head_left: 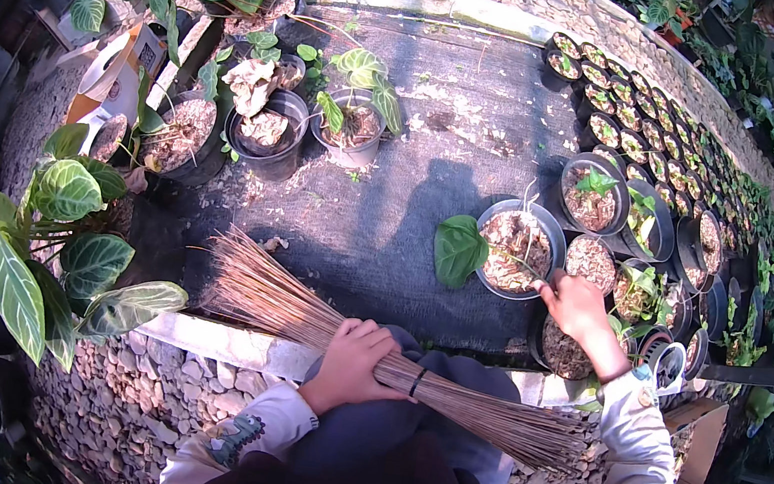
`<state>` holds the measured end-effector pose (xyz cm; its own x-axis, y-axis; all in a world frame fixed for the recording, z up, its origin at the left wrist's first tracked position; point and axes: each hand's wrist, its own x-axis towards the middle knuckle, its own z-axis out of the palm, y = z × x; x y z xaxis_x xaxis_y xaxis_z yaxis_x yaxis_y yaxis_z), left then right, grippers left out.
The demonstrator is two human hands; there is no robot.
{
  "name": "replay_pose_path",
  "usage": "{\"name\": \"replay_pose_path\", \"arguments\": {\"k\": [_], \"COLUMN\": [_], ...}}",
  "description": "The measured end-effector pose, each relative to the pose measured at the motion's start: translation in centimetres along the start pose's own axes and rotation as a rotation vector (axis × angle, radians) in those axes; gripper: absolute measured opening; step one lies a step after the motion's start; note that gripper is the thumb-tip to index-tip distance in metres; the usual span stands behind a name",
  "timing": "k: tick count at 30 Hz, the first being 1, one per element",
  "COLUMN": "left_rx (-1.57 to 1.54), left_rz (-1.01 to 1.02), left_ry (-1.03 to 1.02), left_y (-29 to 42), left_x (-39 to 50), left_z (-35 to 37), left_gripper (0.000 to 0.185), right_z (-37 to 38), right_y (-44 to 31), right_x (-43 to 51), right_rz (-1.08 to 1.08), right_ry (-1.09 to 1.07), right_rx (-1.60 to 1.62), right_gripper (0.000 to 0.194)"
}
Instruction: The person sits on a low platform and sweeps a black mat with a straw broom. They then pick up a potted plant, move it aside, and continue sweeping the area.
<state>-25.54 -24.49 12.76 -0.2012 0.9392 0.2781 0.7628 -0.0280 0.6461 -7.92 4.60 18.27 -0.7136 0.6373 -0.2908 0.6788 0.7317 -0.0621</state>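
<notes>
My left hand [356, 366] is closed around a bundled stick broom [280, 293], just beside the black band that ties it. The broom lies slantwise across my lap, its bristles spread to the left over the black ground cloth. With the fingers of my right hand [580, 308] I grip the near right rim of a grey plastic pot [559, 245]. Wood chips and a thin stem fill that pot, and one broad green leaf [460, 251] hangs over its left side. Some of my right fingertips are hidden behind the rim.
Crowded small black pots [630, 144] stretch along the right. Larger potted plants stand left, among them a pale-veined anthurium [68, 191] and a pot with a dried leaf [251, 85]. A pebble-faced wall [180, 399] with a concrete edge [226, 344] runs below me. Wood chips litter the cloth [453, 62].
</notes>
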Motion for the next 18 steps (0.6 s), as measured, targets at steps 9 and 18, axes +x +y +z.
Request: {"name": "replay_pose_path", "arguments": {"k": [9, 18], "left_rx": [-0.028, -0.159], "left_rz": [0.226, -0.161], "left_ry": [0.147, 0.784], "left_y": [0.7, -1.6], "left_x": [-2.1, -7.4], "left_z": [-0.7, -1.2], "left_gripper": [0.056, 0.049], "right_z": [0.5, -5.2], "right_y": [-11.5, -7.7], "right_x": [-14.6, -24.9], "right_rz": [0.075, 0.168], "right_ry": [-1.265, -0.829], "right_rx": [1.593, 1.842], "right_gripper": [0.055, 0.062]}}
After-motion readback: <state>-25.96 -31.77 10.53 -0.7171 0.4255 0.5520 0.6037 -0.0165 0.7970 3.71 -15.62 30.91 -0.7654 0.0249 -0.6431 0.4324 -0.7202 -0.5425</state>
